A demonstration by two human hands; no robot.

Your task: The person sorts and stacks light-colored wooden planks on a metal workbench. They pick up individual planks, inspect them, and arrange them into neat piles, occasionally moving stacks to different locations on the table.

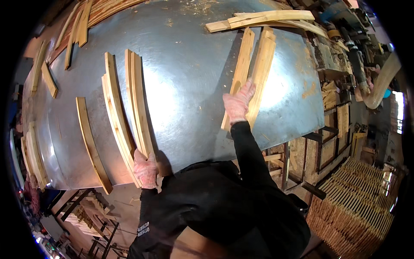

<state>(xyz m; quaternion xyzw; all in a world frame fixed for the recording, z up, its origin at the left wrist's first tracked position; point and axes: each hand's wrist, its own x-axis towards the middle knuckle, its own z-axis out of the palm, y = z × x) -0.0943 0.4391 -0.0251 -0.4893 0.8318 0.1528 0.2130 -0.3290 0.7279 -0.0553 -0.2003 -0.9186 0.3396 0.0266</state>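
My left hand (145,168), in a pinkish work glove, is closed on the near end of a pair of wooden strips (139,101) lying lengthwise on the metal-topped table. Just left of them lies another pair of strips (113,99), and farther left a single curved strip (91,142). My right hand (239,101), gloved the same way, grips wooden boards on the right side of the table. One narrower board (243,58) runs under its left side, and a wider board (263,64) lies along its right. The fingertips are partly hidden between these boards.
Several boards (271,17) are piled crosswise at the far right of the metal table (189,86). More strips (36,155) lie along its left edge. Stacked slats (358,198) stand on the floor at lower right, near a flexible hose (384,86). Sawdust dots the far tabletop.
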